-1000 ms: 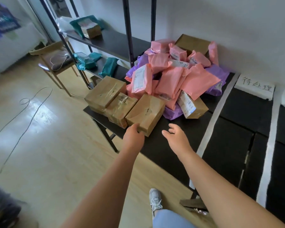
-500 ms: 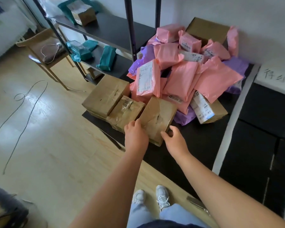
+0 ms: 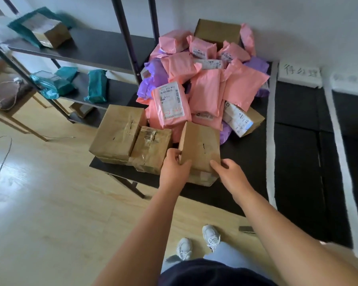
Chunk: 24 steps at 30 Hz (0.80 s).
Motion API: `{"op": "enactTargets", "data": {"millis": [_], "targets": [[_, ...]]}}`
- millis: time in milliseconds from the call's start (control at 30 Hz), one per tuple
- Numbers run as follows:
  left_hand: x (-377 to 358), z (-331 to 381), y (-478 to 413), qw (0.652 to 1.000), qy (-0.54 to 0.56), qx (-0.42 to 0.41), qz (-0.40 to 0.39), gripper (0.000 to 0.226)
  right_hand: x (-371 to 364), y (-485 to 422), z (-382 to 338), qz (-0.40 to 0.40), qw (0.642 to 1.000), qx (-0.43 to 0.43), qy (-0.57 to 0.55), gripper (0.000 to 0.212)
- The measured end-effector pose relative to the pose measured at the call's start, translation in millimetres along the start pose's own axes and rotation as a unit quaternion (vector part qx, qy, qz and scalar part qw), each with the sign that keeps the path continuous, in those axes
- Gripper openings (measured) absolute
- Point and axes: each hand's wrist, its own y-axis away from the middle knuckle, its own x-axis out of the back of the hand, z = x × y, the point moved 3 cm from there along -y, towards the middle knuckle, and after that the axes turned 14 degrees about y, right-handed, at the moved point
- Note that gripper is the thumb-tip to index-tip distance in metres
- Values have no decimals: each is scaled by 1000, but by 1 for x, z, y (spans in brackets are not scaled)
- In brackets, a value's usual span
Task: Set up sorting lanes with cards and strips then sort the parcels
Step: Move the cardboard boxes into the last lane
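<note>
1. The left hand point(image 3: 175, 166) is closed on the near left edge of a brown box point(image 3: 201, 147), with the thumb laid on the top face and the fingers wrapped round the side.
2. The right hand point(image 3: 229, 172) is closed on the near right corner of the same box, with the thumb pressed on the top face and the fingers curled at the side.
3. The brown box is held tilted at the near edge of the black worktop point(image 3: 246, 162); whether its underside touches the surface cannot be told.
4. Just to its left, a taped box point(image 3: 151, 149) and a large brown box point(image 3: 118, 135) are set side by side, touching one another.
5. Behind these, a pile of pink and purple mailers point(image 3: 205, 85) is heaped against the wall, with a labelled pink mailer point(image 3: 171, 104) leaned at the front.
6. To the right of the pile, a white strip point(image 3: 271, 129) is laid across the worktop. A second white strip point(image 3: 339, 141) is laid further right, and a handwritten card point(image 3: 300, 74) is placed between them at the far end.
7. To the left, teal parcels point(image 3: 96, 85) are kept on a dark shelf rack point(image 3: 81, 50), beside the wooden floor point(image 3: 39, 203).
</note>
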Motion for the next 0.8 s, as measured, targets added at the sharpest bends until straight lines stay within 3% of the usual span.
{"op": "enactTargets", "data": {"millis": [200,400,600,700,800], "targets": [[-2,8,11,988,96,-26,-122,61,27,35,-1,48,996,-5,-72,44],[-4,20,1,989,101,-46,-100,42,41,47,1,53,993,35,-95,34],[-20,14,1,995,71,-23,-65,50,42,45,20,46,994,41,-89,64],[-25,13,1,993,87,-14,-83,49,39,41,29,32,995,46,-77,73],[-26,12,0,983,105,2,-150,48,32,32,36,1,996,50,-71,79]]}}
